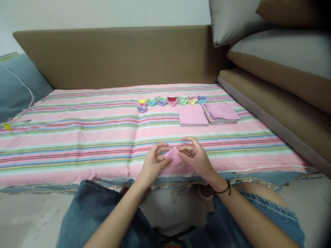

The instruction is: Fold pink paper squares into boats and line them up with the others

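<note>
A small folded piece of pink paper [173, 156] is held up near the front edge of the striped cloth. My left hand [155, 160] pinches its left corner between thumb and fingers. On the opposite corner, my right hand [195, 156] has a similar pinch, with its index finger raised and curved. Beyond the hands stand two stacks of square paper, a flat pink stack [193, 115] and a looser one topped with lilac-pink sheets [222, 112]. Several folded paper boats [172, 101] in many colours line up behind them.
A striped cloth [77, 137] covers the seat under everything. Along the back runs a brown backrest [124, 57]. Large cushions [279, 55] pile up on the right. At the far left lie a white cord [24, 84] and a yellow tag [7, 126].
</note>
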The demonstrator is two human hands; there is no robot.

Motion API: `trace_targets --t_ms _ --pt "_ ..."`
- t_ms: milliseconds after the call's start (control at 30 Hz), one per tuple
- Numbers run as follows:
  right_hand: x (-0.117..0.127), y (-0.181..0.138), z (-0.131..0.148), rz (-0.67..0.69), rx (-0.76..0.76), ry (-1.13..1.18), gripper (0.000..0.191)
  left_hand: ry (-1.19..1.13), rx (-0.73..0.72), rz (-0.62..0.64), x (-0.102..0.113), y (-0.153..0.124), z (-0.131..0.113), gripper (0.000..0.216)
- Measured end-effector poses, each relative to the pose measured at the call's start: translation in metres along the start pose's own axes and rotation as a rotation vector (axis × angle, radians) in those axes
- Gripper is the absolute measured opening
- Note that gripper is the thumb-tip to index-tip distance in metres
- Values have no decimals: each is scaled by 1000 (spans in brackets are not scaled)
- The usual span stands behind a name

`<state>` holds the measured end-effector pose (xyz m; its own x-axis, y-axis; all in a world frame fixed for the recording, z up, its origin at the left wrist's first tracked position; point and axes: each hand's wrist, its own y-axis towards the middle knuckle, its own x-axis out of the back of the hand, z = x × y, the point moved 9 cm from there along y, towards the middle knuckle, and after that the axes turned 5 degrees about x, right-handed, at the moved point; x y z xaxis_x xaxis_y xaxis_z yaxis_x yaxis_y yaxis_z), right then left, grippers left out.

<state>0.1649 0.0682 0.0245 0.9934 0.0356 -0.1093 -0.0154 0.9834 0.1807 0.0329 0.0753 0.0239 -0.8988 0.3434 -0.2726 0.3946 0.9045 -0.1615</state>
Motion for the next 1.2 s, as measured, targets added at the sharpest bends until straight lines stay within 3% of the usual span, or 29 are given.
trace_targets --t_ms 133,200,300,400,500,600,800,933,1200 --pt "-3 -2 -9 -27 -54 57 44 9 -112 -141 11 1 -2 41" --pt "-1 -2 -15 -73 -97 87 43 40 -154 -138 9 1 -2 44" --pt "7 -2 -15 -146 -118 123 44 153 -198 -43 -1 -1 -6 40" --pt "13 1 -11 -130 -125 140 45 316 -182 114 -11 -3 -11 33" --pt "12 3 -9 -24 -170 131 44 371 -71 281 -15 -6 -10 51" --pt "4 3 -9 124 -189 115 40 375 -21 331 -12 -7 -11 39" --pt "-6 3 -1 259 -28 5 10 522 -82 272 -10 -4 -16 14" --pt "-6 3 -1 238 -18 -34 8 546 -107 146 -4 -1 -18 13" --pt "-6 4 1 162 33 -73 7 353 -120 -62 8 1 -14 14"
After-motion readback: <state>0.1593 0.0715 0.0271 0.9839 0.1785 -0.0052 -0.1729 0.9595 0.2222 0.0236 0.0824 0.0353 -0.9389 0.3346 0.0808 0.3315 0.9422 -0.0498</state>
